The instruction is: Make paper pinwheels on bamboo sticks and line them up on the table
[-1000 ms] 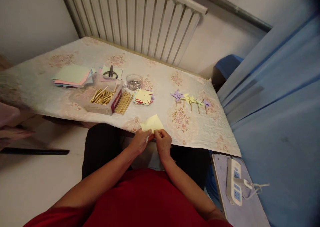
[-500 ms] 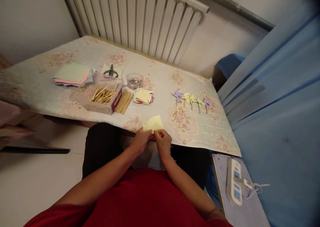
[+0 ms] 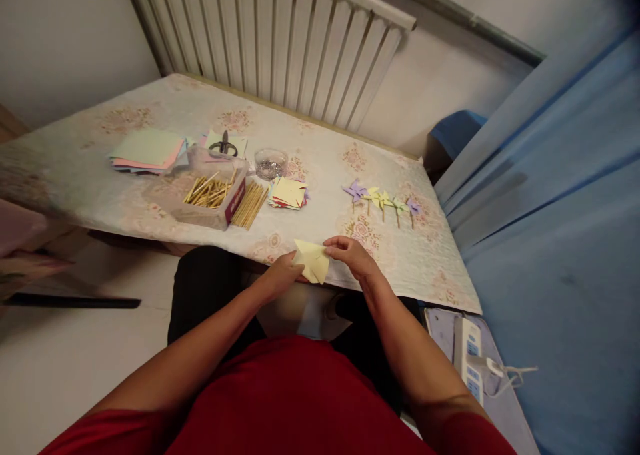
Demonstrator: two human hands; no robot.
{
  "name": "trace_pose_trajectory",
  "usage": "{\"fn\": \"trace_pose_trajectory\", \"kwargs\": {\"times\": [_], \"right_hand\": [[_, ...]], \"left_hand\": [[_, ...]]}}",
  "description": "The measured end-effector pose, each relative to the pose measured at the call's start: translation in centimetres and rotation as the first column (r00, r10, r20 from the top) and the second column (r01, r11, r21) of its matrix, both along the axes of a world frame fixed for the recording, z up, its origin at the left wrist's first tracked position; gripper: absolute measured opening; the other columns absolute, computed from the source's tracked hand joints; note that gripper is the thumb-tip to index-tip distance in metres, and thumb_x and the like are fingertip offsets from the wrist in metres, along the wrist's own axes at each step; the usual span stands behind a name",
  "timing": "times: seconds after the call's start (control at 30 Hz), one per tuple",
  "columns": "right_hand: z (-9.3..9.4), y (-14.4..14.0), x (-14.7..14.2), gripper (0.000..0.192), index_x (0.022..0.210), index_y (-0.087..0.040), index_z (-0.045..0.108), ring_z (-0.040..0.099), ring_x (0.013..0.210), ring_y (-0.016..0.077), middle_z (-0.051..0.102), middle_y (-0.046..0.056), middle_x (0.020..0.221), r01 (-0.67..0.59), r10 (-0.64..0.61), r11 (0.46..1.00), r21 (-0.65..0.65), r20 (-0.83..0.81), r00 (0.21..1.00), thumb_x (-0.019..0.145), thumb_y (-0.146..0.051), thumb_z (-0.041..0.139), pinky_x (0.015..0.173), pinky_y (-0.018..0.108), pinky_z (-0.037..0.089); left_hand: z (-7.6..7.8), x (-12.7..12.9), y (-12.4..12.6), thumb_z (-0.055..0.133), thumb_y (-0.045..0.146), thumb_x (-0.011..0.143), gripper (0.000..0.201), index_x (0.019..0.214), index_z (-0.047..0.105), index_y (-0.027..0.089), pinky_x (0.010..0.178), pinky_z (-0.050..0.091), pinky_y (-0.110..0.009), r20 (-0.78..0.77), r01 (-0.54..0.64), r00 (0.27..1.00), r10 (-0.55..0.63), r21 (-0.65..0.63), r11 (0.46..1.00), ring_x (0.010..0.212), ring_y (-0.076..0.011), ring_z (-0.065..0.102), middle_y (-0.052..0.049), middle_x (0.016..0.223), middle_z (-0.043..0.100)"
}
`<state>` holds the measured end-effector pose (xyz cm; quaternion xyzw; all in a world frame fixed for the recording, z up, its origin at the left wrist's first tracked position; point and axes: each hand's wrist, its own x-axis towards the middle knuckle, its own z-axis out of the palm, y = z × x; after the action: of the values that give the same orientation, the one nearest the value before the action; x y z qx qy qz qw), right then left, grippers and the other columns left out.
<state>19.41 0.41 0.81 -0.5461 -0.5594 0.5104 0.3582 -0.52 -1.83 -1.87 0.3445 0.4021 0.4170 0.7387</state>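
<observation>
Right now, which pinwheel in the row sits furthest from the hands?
The purple pinwheel at the right end of the row. The other purple one sits at the left end, with yellow and green ones between.

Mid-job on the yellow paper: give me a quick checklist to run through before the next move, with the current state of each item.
1. Yellow paper square gripped by both hands: ok, left hand at its lower left edge, right hand at its upper right.
2. Paper folded as wanted: cannot tell, some flaps look bent, details too small.
3. Sticks within reach: ok, loose sticks lie beside the stick box.
4. Pin cup upright: ok; contents cannot tell.
5. Scissors lying clear of the hands: ok.
6. Finished pinwheels out of the way: ok, lined up to the right.
</observation>
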Motion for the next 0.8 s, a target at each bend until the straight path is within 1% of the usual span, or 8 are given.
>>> {"fn": "trace_pose_trajectory", "kwargs": {"times": [0.1, 0.17, 0.23, 0.3, 0.43, 0.57, 0.7, 0.8], "right_hand": [[0.1, 0.4, 0.0, 0.032, 0.082, -0.014, 0.072, 0.056, 0.068, 0.013, 0.067, 0.0, 0.074, -0.193, 0.196, 0.978, -0.073, 0.023, 0.98, 0.063, -0.039, 0.075, 0.068, 0.025, 0.042], [0.2, 0.4, -0.3, 0.03, 0.08, -0.014, 0.072, 0.054, 0.065, 0.0119, 0.066, -0.002, 0.07, -0.264, 0.272, 0.958, -0.111, 0.066, 0.96, 0.062, -0.038, 0.075, 0.064, 0.023, 0.041], [0.4, 0.3, -0.6, 0.026, 0.076, -0.014, 0.072, 0.052, 0.061, 0.011, 0.064, -0.004, 0.065, -0.294, 0.311, 0.945, -0.146, 0.109, 0.944, 0.061, -0.036, 0.074, 0.061, 0.022, 0.039], [0.6, 0.2, -1.0, 0.022, 0.073, -0.014, 0.073, 0.05, 0.057, 0.0108, 0.062, -0.005, 0.06, -0.303, 0.329, 0.937, -0.17, 0.152, 0.932, 0.061, -0.033, 0.073, 0.058, 0.021, 0.038], [0.7, -0.1, -1.5, 0.017, 0.069, -0.014, 0.073, 0.047, 0.053, 0.01, 0.059, -0.006, 0.055, -0.305, 0.337, 0.935, -0.179, 0.19, 0.922, 0.059, -0.028, 0.071, 0.053, 0.02, 0.035], [0.3, -0.5, -1.9, 0.012, 0.062, -0.014, 0.07, 0.043, 0.05, 0.0088, 0.055, -0.007, 0.051, -0.265, 0.304, 0.944, -0.197, 0.209, 0.93, 0.059, -0.026, 0.07, 0.051, 0.02, 0.033], [0.0, -0.9, -2.3, 0.01, 0.062, -0.015, 0.069, 0.044, 0.051, 0.0093, 0.055, -0.006, 0.051, -0.232, 0.271, 0.953, -0.194, 0.212, 0.939, 0.059, -0.024, 0.068, 0.051, 0.021, 0.033], [-0.5, -1.0, -2.5, 0.011, 0.064, -0.014, 0.068, 0.045, 0.052, 0.0099, 0.057, -0.005, 0.052, -0.203, 0.238, 0.962, -0.184, 0.193, 0.952, 0.06, -0.024, 0.066, 0.052, 0.021, 0.034]], "left_hand": [[-0.1, -0.3, 0.2, 0.061, 0.005, 0.059, 0.034, 0.088, 0.072, 0.019, 0.061, 0.051, -0.028, -0.127, 0.166, 0.979, -0.16, 0.038, 0.985, 0.069, -0.0212, 0.066, -0.005, 0.077, 0.072], [0.0, -0.5, 0.3, 0.061, 0.007, 0.061, 0.032, 0.089, 0.073, 0.019, 0.058, 0.05, -0.026, -0.177, 0.237, 0.959, -0.221, 0.072, 0.969, 0.068, -0.0202, 0.066, -0.005, 0.078, 0.072], [0.2, -0.6, 0.4, 0.061, 0.008, 0.062, 0.031, 0.088, 0.073, 0.019, 0.055, 0.049, -0.024, -0.201, 0.292, 0.942, -0.269, 0.094, 0.952, 0.066, -0.0191, 0.065, -0.004, 0.076, 0.072], [0.4, -0.7, 0.5, 0.061, 0.006, 0.062, 0.03, 0.086, 0.073, 0.019, 0.052, 0.047, -0.022, -0.176, 0.323, 0.936, -0.303, 0.099, 0.941, 0.064, -0.0177, 0.064, -0.003, 0.073, 0.071], [0.2, -0.8, 0.8, 0.059, 0.003, 0.061, 0.031, 0.083, 0.073, 0.02, 0.05, 0.044, -0.02, -0.082, 0.346, 0.937, -0.341, 0.059, 0.936, 0.062, -0.0158, 0.062, -0.002, 0.073, 0.071], [0.1, -0.8, 0.9, 0.056, 0.0, 0.058, 0.036, 0.085, 0.073, 0.018, 0.051, 0.045, -0.022, -0.148, 0.376, 0.92, -0.362, 0.074, 0.924, 0.061, -0.0164, 0.061, -0.003, 0.073, 0.071], [0.7, -0.6, 0.8, 0.058, -0.003, 0.053, 0.042, 0.085, 0.074, 0.019, 0.05, 0.046, -0.024, -0.064, 0.352, 0.934, -0.351, -0.005, 0.936, 0.059, -0.0178, 0.062, -0.002, 0.068, 0.071], [1.0, -0.9, 0.9, 0.061, -0.002, 0.051, 0.044, 0.087, 0.074, 0.019, 0.051, 0.048, -0.025, -0.036, 0.323, 0.946, -0.323, -0.026, 0.946, 0.062, -0.0202, 0.065, -0.003, 0.07, 0.073]]}}
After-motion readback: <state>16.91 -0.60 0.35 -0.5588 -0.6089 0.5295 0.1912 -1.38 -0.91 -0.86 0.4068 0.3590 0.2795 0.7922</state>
